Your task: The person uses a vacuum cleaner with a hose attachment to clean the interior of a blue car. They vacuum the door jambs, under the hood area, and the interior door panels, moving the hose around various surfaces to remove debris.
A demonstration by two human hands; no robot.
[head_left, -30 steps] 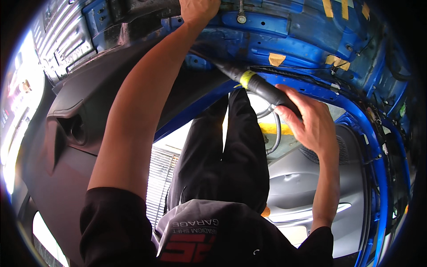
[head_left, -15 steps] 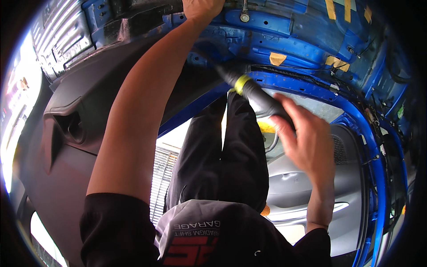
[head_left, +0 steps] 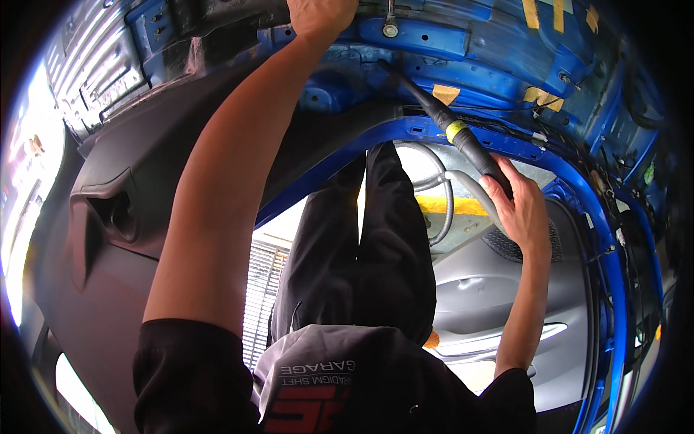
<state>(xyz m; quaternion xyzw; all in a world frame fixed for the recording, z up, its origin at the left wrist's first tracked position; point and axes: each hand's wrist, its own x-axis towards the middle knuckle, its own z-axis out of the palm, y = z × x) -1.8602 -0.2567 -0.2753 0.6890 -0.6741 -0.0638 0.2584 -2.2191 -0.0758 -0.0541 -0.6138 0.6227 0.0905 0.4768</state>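
Observation:
My right hand point(head_left: 523, 211) is wrapped round the rear of a black nozzle wand point(head_left: 473, 152). A yellow band circles the wand, and its long thin tip points up and left to the blue metal bodywork point(head_left: 426, 72) of a car. Beside my grip, a grey hose point(head_left: 470, 182) curves away to the left. At the top edge, my left hand point(head_left: 323, 16) reaches far up along the bodywork; its fingers are cut off by the picture's edge, so what it touches is hidden.
A dark grey dash panel point(head_left: 130, 289) lies under my left arm. The blue door frame point(head_left: 578, 188) curves round on the right, with a grey door panel point(head_left: 470, 289) beyond. Tape pieces point(head_left: 446, 94) and wiring point(head_left: 538, 136) are on the body. A yellow strip point(head_left: 454, 206) crosses the floor.
The wand and my right hand have shifted to the right, and the tip has swung up and right. More of the grey hose shows. My left arm has barely moved.

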